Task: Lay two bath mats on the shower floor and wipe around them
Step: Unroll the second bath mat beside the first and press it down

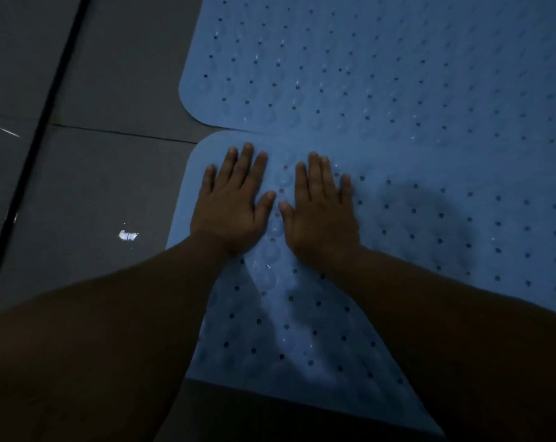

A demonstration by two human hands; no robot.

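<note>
Left hand (230, 205) and right hand (321, 212) flat, fingers spread, pressing near mat (430, 224), frame centre. Far mat (366, 65) laid. Next: wipe surrounding floor (94, 186).

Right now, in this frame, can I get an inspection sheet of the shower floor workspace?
Surface: dark grey tiled floor, grout lines visible, dim light.
Job's things: near blue bath mat and far blue bath mat lie flat, edges meeting; no wiping cloth seen.
Clutter: small bright white patch on the tile, either a scrap or a reflection.
Grips: left hand and right hand flat, palms down on the near mat, holding nothing.
Cables: nothing seen.
Surroundings: dark strip crossing the floor at left.
</note>
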